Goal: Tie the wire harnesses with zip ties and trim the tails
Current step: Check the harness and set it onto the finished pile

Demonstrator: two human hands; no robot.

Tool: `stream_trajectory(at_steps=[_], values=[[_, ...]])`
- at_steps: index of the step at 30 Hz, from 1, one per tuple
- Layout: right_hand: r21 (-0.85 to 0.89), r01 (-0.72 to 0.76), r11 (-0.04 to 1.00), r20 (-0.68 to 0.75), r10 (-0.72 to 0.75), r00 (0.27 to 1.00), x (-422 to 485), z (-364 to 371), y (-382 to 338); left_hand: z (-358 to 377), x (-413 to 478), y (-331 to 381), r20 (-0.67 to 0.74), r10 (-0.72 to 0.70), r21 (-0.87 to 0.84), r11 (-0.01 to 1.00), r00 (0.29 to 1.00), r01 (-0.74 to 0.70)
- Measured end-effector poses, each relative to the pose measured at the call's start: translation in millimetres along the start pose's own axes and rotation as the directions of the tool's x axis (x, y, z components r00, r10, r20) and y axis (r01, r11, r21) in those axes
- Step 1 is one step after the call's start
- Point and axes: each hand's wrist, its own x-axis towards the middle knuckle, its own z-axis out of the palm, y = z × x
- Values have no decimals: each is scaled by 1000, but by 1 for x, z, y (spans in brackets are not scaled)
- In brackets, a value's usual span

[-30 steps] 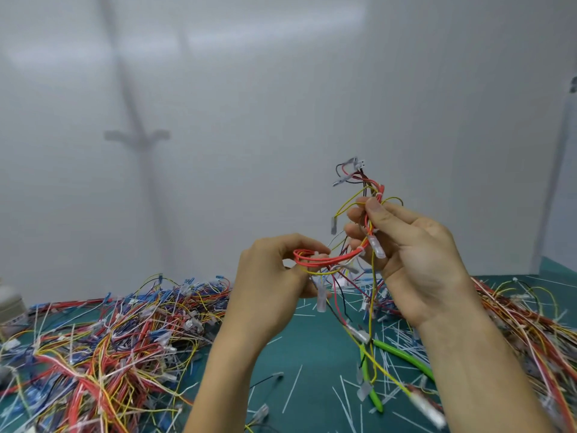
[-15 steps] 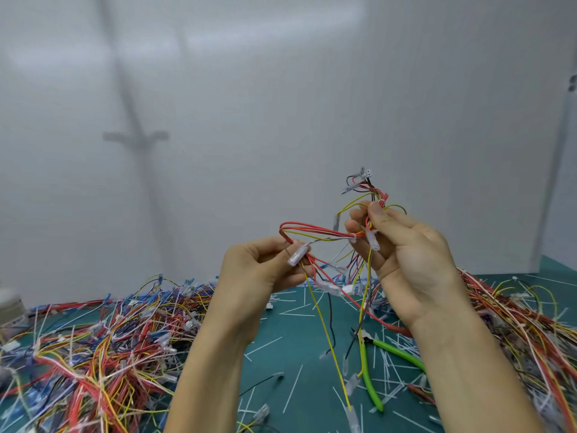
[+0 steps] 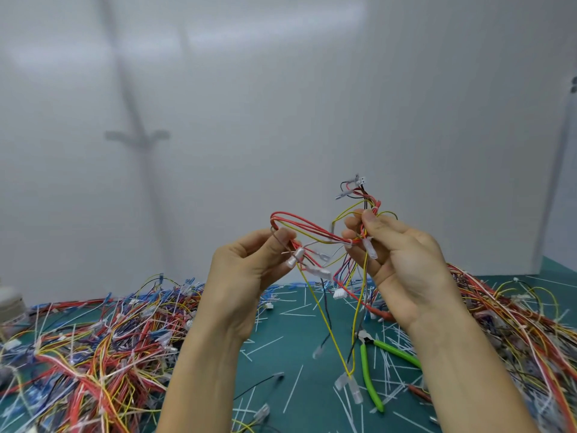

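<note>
A wire harness (image 3: pixel 312 228) of red, yellow and black wires with clear connectors hangs in the air between my two hands, above the green mat. My left hand (image 3: pixel 249 273) pinches its red loop and a clear terminal at the left end. My right hand (image 3: pixel 402 264) grips the bunched wires near a white zip tie, with a small white plug sticking up above the fingers. Long yellow wires dangle from the harness down to clear terminals (image 3: pixel 348 384) near the mat. Green-handled cutters (image 3: pixel 370 373) lie on the mat below my right hand.
A big heap of tied harnesses (image 3: pixel 93 345) covers the mat on the left. Another heap (image 3: pixel 527 326) lies on the right. Cut white zip-tie tails (image 3: pixel 293 310) are strewn over the green mat (image 3: pixel 281 354). A white wall stands close behind.
My left hand has risen and pulled the red loop up and out to the left, spreading the harness. The yellow wires now hang lower. My right hand has barely shifted.
</note>
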Motion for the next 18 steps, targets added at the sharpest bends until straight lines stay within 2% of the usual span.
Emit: stream_trajectory(at_steps=[4,6,7,8,9,10,11,12,14,16,18], values=[[-41,2,999,31,-1,1000,0,-1,0,-7,4,-7,-1,-19,56,998,1000,19],[-95,24,995,50,-19,999,-1,-1,0,-11,7,-13,17,-11,239,971,1000,7],[-128,43,991,57,-36,998,-1,-1,1,-16,8,-17,39,-7,421,907,999,-11],[-165,70,984,65,-60,996,-1,0,1,-20,10,-20,72,-13,625,780,997,-35],[-206,103,973,75,-89,993,-2,0,1,-25,11,-23,118,-43,788,612,992,-67],[-248,140,959,86,-122,989,-2,0,2,-27,11,-24,163,-101,882,460,981,-100],[-285,176,942,97,-155,983,-3,1,3,-29,11,-26,199,-174,928,350,965,-128],[-316,210,925,108,-185,977,-3,1,4,-30,11,-29,224,-251,944,297,942,-146],[-368,268,890,132,-236,963,-3,1,5,-27,11,-36,245,-354,953,260,902,-157],[-406,313,859,150,-275,950,-2,1,5,-20,11,-45,260,-381,956,228,887,-182],[-424,352,834,171,-308,936,-1,1,4,-12,13,-58,279,-337,953,210,899,-217]])
